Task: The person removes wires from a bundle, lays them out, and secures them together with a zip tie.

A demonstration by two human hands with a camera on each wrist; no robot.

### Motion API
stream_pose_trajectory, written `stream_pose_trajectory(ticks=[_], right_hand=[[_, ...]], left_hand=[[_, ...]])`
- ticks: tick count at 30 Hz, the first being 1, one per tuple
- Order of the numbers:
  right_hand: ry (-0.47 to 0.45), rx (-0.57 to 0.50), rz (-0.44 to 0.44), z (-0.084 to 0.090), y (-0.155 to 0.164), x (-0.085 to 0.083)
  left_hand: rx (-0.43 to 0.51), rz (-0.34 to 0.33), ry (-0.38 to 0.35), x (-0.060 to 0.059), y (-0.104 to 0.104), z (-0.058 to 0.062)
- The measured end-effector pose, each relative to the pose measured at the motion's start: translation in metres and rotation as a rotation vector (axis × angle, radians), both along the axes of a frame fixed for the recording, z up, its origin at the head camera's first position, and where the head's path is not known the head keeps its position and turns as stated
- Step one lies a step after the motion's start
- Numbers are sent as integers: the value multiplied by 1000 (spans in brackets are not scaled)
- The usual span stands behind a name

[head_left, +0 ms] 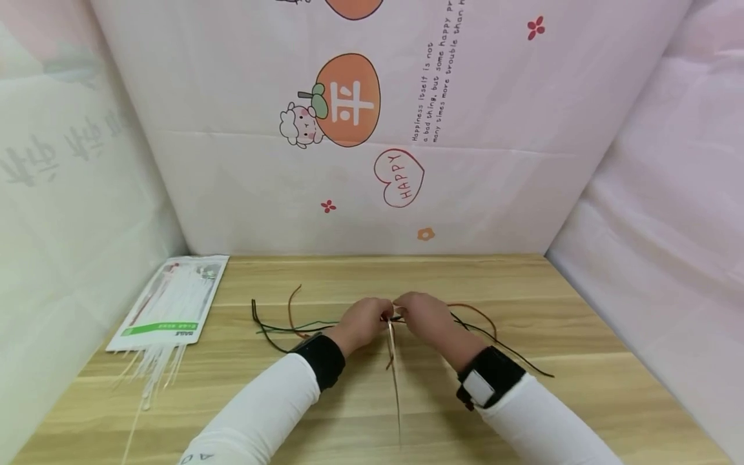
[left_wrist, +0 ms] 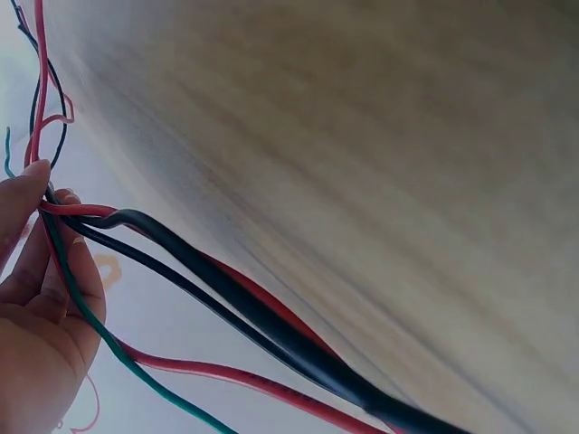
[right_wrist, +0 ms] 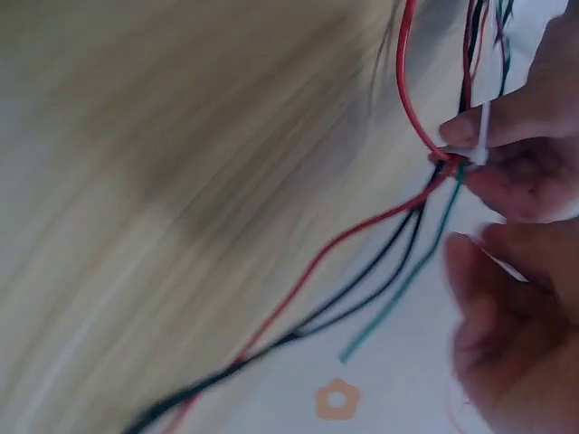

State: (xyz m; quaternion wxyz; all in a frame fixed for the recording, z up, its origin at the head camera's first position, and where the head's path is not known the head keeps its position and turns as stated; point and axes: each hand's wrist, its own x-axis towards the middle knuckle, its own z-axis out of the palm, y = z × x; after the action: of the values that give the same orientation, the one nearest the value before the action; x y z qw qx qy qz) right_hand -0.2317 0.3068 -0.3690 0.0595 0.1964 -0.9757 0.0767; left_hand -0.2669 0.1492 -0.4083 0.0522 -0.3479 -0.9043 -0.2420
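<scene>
My left hand (head_left: 363, 321) pinches a bundle of red, black and green wires (left_wrist: 262, 325) between thumb and fingertips. Around the bundle, right at those fingertips, sits a white cable tie (right_wrist: 485, 127). In the head view its long tail hangs toward the front edge of the table. Close beside the left hand is my right hand (head_left: 429, 326). The right wrist view shows its fingers (right_wrist: 502, 334) loosely bent, apart from the wires, with nothing seen held in them. Wire ends spread out to both sides of the hands.
A white bag with a green stripe (head_left: 168, 303) lies at the left of the wooden table (head_left: 325, 426). Several loose cable ties (head_left: 154, 371) stick out of its near end. Printed white cloth (head_left: 494, 187) walls in the back and sides.
</scene>
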Motion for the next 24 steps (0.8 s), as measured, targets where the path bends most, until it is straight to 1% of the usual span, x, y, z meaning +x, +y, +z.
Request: stream_pose_trajectory(ticks=[2, 3, 5, 7, 9, 12, 14, 19, 21, 24], right_hand=[[-133, 25, -11, -2, -3, -11], [-184, 36, 1, -4, -4, -15], [-252, 31, 32, -7, -4, -21], [-281, 9, 75, -10, -2, -24], [-273, 1, 123, -10, -1, -26], [-240, 3, 169, -10, 3, -29], [-218, 18, 177, -9, 5, -31], [-200, 62, 205, -10, 7, -35], [-184, 76, 218, -13, 6, -36], [-128, 98, 234, -22, 6, -37]], left_hand=[[3, -6, 10, 0, 0, -1], [2, -10, 15, 1, 0, -2], [-3, -14, 18, 1, 0, -2], [-14, -12, 20, 2, 0, -2], [-22, -3, 15, 2, 0, -2], [-31, 8, 26, 3, 1, -2], [-33, 7, 38, 3, 2, -2], [-29, 3, 47, 4, 3, -2], [-26, 8, 49, 4, 2, -3], [-21, 19, 44, 2, 2, -5]])
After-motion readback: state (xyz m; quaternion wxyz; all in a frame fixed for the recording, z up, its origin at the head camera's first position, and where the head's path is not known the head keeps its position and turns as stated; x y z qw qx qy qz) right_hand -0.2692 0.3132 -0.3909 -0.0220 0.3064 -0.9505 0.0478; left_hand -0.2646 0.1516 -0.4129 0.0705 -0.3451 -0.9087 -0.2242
